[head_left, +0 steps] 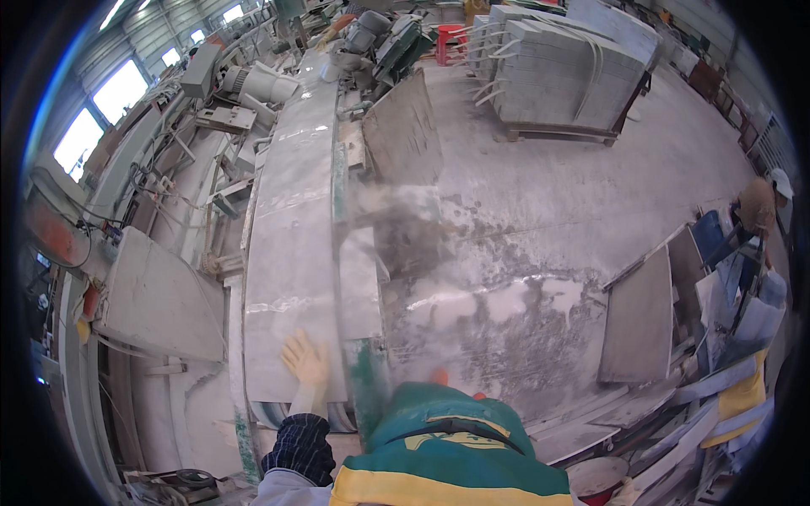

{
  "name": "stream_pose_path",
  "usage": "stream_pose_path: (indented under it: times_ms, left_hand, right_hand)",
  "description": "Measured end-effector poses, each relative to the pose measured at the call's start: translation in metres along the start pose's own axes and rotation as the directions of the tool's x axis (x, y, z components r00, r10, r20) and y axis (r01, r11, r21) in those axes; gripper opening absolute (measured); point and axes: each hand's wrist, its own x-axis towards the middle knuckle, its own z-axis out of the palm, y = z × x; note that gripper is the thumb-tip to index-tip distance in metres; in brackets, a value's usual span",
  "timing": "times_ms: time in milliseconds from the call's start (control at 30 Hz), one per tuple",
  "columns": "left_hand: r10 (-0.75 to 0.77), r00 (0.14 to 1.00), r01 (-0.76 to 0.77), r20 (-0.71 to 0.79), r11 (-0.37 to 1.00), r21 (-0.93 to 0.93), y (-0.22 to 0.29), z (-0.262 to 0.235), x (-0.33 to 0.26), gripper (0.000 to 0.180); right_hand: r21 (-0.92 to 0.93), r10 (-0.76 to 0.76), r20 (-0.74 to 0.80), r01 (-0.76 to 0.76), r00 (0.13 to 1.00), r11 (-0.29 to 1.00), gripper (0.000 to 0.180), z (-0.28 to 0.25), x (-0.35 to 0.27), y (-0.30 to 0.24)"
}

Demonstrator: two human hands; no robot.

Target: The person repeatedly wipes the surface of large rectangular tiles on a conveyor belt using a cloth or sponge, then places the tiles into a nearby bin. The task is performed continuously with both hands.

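Observation:
My left hand (305, 359), in a pale yellow glove, lies with its fingers stretched out on the near end of a long pale grey slab (291, 228). Wet glints show across this smooth surface. Beneath it runs a narrow machine bed with green-painted edges (368, 379), and a striped, curved part (341, 418) peeks out at its near end. A dark cuff (299, 447) wraps my left wrist. My right hand does not show. A green and yellow apron (456, 447) covers my front, to the right of the bed.
Motors and machine parts (371, 42) crowd the far end. A board (405, 126) leans beside the bed. Stacked slabs on a pallet (565, 72) stand far right. Wet floor (489, 304) lies right of me, then leaning panels (637, 320) and another person (757, 207).

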Motion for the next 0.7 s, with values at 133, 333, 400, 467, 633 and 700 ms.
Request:
stream_pose_path:
  times_ms: [133,333,400,467,633,700]
  left_hand:
    - [0.007,1.0,-0.008,-0.025,1.0,-0.016,-0.002,0.003,-0.003,0.083]
    - [-0.037,0.998,0.032,-0.053,0.996,-0.081,0.001,0.002,0.003,0.077]
    - [-0.086,0.988,0.055,-0.124,0.969,-0.24,0.014,-0.007,0.005,0.073]
    - [-0.001,0.972,-0.09,-0.236,0.923,-0.373,0.043,-0.02,0.008,0.066]
    - [0.446,0.895,-0.137,0.022,0.319,-0.938,0.159,-0.055,-0.019,0.06]
    - [0.556,0.686,0.449,0.469,0.184,-0.874,0.192,-0.071,-0.045,0.063]
  right_hand:
    - [0.312,0.033,-0.356,0.086,0.934,0.946,0.038,0.038,-0.049,-0.038]
    - [0.134,-0.168,-0.622,0.316,0.764,0.939,0.069,0.112,-0.056,-0.077]
    - [0.148,-0.214,-0.572,0.356,0.792,0.923,0.082,0.142,-0.056,-0.09]
    - [0.263,-0.227,-0.375,0.337,0.899,0.904,0.079,0.177,-0.063,-0.118]
    - [0.388,-0.243,0.51,0.031,0.825,0.921,0.081,0.247,-0.13,-0.237]
    - [0.395,-0.446,0.687,0.22,0.573,0.892,0.086,0.28,-0.177,-0.285]
